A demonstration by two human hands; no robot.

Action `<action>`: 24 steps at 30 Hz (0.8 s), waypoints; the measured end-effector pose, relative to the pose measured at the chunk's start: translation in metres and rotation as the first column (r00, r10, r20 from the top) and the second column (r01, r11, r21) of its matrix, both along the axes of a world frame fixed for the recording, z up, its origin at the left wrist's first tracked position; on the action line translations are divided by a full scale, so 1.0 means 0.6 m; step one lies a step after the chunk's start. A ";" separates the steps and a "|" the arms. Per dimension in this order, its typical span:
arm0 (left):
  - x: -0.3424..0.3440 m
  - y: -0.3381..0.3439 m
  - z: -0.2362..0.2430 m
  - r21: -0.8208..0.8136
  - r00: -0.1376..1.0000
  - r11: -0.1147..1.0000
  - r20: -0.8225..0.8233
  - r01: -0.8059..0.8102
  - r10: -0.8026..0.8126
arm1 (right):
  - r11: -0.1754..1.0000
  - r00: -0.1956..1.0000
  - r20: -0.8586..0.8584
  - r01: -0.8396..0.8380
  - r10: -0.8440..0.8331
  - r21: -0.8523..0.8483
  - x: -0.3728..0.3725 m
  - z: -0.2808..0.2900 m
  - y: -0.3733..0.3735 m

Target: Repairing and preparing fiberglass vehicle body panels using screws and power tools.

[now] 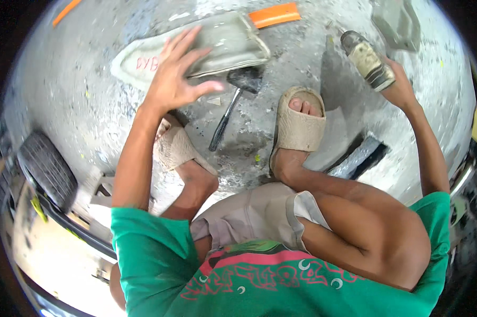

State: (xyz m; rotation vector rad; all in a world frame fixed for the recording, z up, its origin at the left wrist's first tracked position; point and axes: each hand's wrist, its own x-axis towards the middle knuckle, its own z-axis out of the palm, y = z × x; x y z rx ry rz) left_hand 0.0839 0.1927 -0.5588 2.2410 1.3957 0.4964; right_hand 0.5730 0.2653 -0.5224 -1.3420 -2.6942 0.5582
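My left hand [175, 82] is stretched out with fingers spread over a long pale grey-green moulded panel [225, 42]. The panel lies on the floor, tapers to the left and carries red handwriting; whether my palm touches it, I cannot tell. Off to the right, my right hand [400, 87] grips one end of a worn tan-and-dark, roughly cylindrical object [367, 59], whose kind I cannot make out. Between my feet and the panel lies a black-headed mallet [244, 82], its handle pointing toward me.
An orange strip [274, 15] sits just beyond the panel. At the far right is another grey-green moulded piece [397, 24]. A silvery-black piece [359, 157] lies right of my sandalled foot [302, 119]. To the left stands a black tyre-like object [47, 170].
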 end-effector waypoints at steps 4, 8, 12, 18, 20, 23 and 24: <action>-0.049 -0.023 -0.023 0.007 0.984 0.988 -0.086 0.157 -0.156 | 0.987 0.947 0.300 0.145 -0.120 -0.065 0.048 -0.028 -0.034; -0.035 0.010 0.045 -0.106 0.997 0.992 -0.009 0.072 -0.073 | 0.999 0.950 0.312 0.002 0.013 -0.047 0.088 -0.060 -0.047; -0.098 0.063 0.172 -0.489 0.987 0.857 -0.081 -0.164 0.142 | 0.999 0.968 0.249 0.020 -0.012 -0.029 -0.029 0.001 -0.011; -0.114 0.121 0.248 -0.556 0.964 0.795 -0.046 -0.244 0.263 | 0.992 0.983 -0.131 -0.125 0.125 0.006 -0.239 -0.085 -0.012; -0.105 0.149 0.252 -0.415 0.974 0.888 -0.189 -0.196 0.126 | 0.989 0.985 -0.087 -0.147 0.148 0.016 -0.245 -0.123 -0.018; -0.106 0.175 0.212 -0.298 0.961 0.940 -0.262 -0.166 0.086 | 0.978 0.976 -0.078 -0.199 0.204 0.063 -0.268 -0.153 -0.021; -0.105 0.182 0.182 -0.206 0.956 0.971 -0.287 -0.119 0.056 | 0.973 0.971 -0.084 -0.218 0.224 0.080 -0.265 -0.160 -0.026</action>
